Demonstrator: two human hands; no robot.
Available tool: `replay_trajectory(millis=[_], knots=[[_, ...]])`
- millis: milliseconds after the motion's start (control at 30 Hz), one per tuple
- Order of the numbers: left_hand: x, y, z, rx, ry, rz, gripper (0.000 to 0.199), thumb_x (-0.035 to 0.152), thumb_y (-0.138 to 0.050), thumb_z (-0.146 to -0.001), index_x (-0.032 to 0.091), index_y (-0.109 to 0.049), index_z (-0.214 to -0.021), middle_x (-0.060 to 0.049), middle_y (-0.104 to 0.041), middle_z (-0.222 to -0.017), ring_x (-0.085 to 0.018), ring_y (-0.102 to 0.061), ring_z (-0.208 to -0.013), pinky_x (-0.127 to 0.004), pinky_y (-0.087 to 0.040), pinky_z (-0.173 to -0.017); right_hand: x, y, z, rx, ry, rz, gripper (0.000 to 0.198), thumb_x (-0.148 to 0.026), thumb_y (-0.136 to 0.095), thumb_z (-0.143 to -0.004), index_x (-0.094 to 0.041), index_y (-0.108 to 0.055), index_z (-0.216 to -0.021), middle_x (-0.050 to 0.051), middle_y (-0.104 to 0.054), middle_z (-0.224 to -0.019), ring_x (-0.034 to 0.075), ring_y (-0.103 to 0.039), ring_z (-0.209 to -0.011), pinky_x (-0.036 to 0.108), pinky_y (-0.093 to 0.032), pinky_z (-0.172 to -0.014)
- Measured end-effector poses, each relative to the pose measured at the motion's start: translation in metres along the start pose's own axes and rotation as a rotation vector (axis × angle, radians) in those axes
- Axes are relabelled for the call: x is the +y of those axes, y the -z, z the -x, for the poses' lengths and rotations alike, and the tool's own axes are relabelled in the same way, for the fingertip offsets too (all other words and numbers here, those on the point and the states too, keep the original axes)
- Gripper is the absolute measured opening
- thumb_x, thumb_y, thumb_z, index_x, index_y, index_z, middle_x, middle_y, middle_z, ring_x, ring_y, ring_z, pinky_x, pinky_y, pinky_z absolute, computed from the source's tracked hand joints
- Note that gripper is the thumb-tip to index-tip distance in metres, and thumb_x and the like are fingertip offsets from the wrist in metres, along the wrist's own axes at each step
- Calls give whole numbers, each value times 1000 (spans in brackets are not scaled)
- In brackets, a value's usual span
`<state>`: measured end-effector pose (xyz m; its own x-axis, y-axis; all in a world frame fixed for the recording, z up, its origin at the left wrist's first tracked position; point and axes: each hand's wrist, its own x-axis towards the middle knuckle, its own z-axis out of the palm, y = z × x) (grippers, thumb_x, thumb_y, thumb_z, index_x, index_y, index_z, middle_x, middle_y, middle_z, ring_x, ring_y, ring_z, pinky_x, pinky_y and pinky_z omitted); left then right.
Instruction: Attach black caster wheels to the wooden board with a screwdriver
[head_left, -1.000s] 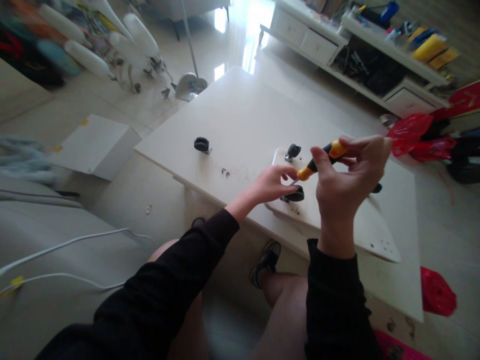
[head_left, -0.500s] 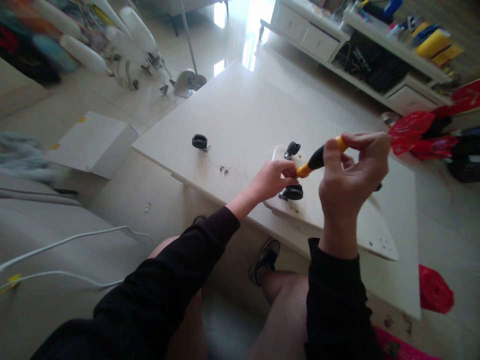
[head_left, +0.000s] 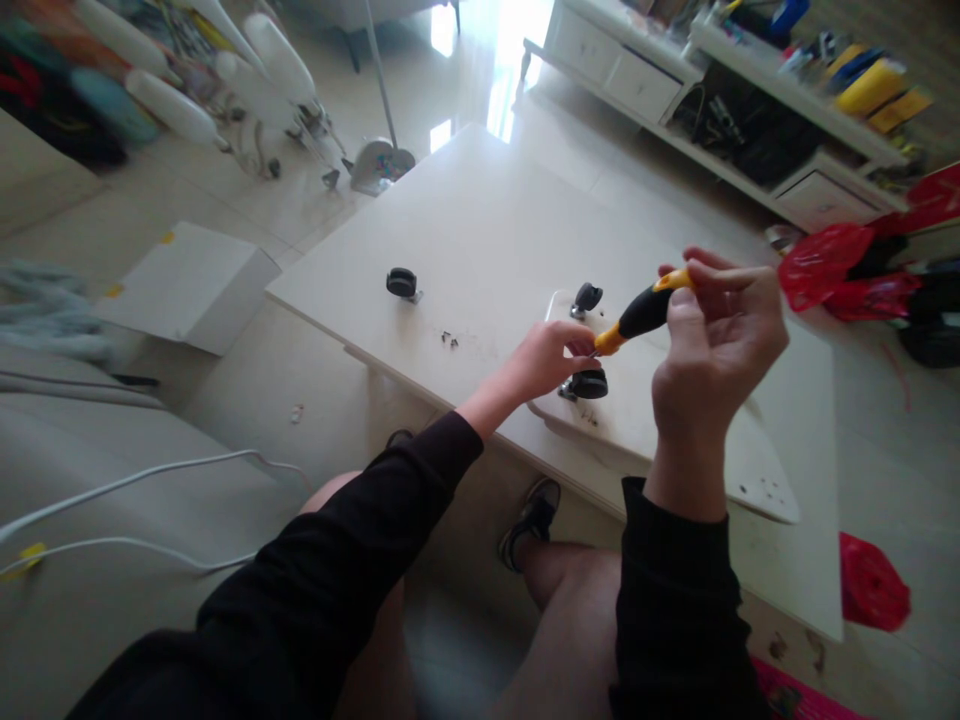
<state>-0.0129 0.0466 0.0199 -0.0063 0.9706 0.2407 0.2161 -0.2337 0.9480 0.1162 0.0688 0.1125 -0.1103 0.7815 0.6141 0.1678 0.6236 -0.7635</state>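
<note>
My right hand grips the top of a black and yellow screwdriver with thumb and fingertips. The tool slants down to the left, its tip near the fingers of my left hand. Those fingers are pinched together at the tip, just above a black caster; what they hold is hidden. A second caster stands just behind, on the same white board with rounded corners. Lying apart, further left, is another black caster. Several small screws rest on the white table.
On the floor at left is a white box. A long-handled dustpan stands beyond the table. The white cabinet runs along the back right, with red plastic bags near it. White cables cross the left side.
My right hand has shifted slightly right and its fingers have opened out and turned around the screwdriver handle. The left hand stays at the tip.
</note>
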Motion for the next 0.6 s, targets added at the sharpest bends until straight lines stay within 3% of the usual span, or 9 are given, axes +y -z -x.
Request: replay_trajectory(millis=[200,333,433,600], knots=[[-1,2,-3,-48,13,34,10,6,-74,-84,15,-75,-90,-4,-79,-88,-14,-73,-83,-31,-59,-84,3,0,-1,58,-4,50,27,-31,-87,-82,-23,-63,-92,-1,-68,-100,21,-76,-99,49,-65,-98],[0,4,-3,-59,21,37,5,10,-72,-86,15,-73,-87,-5,-78,-87,-15,-73,-84,-32,-59,-84,6,1,-1,-10,31,26,10,-30,-72,-92,-26,-68,-101,5,-73,-116,24,-75,-114,52,-62,-105],[0,6,-3,-96,33,73,6,11,-69,-88,16,-73,-89,-5,-79,-90,-16,-74,-88,-32,-59,-86,6,1,0,-77,8,-1,13,-33,-71,-95,-28,-67,-106,5,-73,-121,27,-73,-124,54,-62,-105],[0,6,0,-134,-33,47,11,11,-69,-90,15,-77,-96,-6,-79,-94,-15,-72,-89,-32,-58,-88,8,3,-1,16,-10,107,31,-40,-85,-85,-28,-59,-95,2,-66,-110,23,-75,-103,51,-65,-96]])
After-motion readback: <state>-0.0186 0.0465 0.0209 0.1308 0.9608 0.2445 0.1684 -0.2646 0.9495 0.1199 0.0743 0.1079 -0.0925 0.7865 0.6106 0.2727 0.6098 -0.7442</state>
